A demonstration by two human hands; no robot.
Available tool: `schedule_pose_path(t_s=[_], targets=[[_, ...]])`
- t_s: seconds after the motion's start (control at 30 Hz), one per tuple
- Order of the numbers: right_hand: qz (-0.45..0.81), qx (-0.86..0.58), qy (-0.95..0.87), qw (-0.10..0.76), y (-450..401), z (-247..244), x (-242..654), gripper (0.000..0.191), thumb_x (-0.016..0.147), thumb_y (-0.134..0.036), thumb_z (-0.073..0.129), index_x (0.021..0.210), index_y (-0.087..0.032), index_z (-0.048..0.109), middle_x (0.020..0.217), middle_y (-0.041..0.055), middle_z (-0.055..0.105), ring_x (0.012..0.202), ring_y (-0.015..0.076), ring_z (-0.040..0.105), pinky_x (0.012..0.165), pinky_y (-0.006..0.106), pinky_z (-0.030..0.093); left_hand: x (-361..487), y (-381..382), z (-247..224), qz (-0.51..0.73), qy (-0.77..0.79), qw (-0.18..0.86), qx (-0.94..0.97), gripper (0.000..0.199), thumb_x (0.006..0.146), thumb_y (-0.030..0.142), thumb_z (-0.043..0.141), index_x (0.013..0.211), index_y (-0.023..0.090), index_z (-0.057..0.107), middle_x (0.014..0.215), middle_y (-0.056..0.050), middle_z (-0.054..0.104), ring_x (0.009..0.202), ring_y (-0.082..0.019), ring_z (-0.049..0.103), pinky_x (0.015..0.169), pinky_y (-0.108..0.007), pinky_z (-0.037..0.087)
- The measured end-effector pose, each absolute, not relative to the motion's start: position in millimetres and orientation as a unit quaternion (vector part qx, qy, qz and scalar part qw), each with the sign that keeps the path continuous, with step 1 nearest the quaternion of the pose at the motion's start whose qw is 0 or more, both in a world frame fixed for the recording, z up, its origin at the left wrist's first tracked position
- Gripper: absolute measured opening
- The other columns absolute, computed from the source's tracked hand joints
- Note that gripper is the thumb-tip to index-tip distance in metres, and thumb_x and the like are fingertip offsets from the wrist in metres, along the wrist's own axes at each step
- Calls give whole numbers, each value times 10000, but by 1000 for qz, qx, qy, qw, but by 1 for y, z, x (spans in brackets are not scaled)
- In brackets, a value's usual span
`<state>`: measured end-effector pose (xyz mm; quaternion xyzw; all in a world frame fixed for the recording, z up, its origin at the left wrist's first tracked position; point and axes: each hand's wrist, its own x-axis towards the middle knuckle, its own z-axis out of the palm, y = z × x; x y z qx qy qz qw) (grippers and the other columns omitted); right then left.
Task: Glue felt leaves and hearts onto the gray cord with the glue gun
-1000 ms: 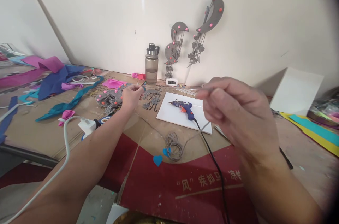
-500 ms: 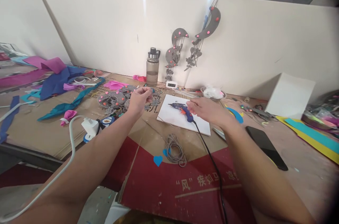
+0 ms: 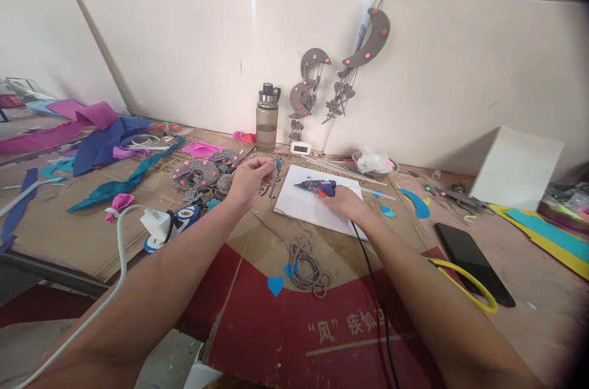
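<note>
My right hand [image 3: 343,200] is wrapped round the handle of a blue hot glue gun [image 3: 317,185], whose nozzle points left. The gun is over a white board [image 3: 297,206], and a clear glue stick [image 3: 380,193] seems to stick out behind it. My left hand [image 3: 251,181] is closed in a pinch on a small blue piece [image 3: 278,164], its shape mostly hidden by the fingers. Close to that hand lies a pile of grey felt crescents [image 3: 197,174] with pink and orange dots. A coil of grey cord [image 3: 306,269] and a blue heart [image 3: 275,286] lie nearer me.
A bottle [image 3: 267,122] and a small white digital display [image 3: 300,148] stand by the wall, where grey crescent hangings [image 3: 375,39] hang. A phone [image 3: 472,263] lies at right. The gun's black cable [image 3: 381,309] runs toward me. A white plug [image 3: 156,221] is at left.
My right hand has come down and closed round the glue gun's handle. The gun has turned more level. My left hand keeps its pinch, nearly in the same spot.
</note>
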<state>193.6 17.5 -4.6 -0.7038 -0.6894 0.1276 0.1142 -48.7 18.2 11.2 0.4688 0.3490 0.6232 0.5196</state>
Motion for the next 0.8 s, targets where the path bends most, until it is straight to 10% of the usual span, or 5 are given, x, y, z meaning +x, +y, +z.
schedule_pose_path(t_s=[0.5,0.8], targets=[[359,-469,-639,492,-1,18,163,407,690,-223,542,1082,-187,439,1034,52,548,802,143,576,571,284,555,-56,30,-1,603,383,570,405,267,600,315,784,685,122,620,611,5,568,501,-49,467,464,-175,361],[294,-409,-740,446,-23,19,149,312,840,-287,496,1136,-202,440,988,38,602,625,96,500,555,258,464,-57,28,2,610,397,563,390,277,578,308,783,689,133,599,616,16,543,536,-63,496,463,-178,356]])
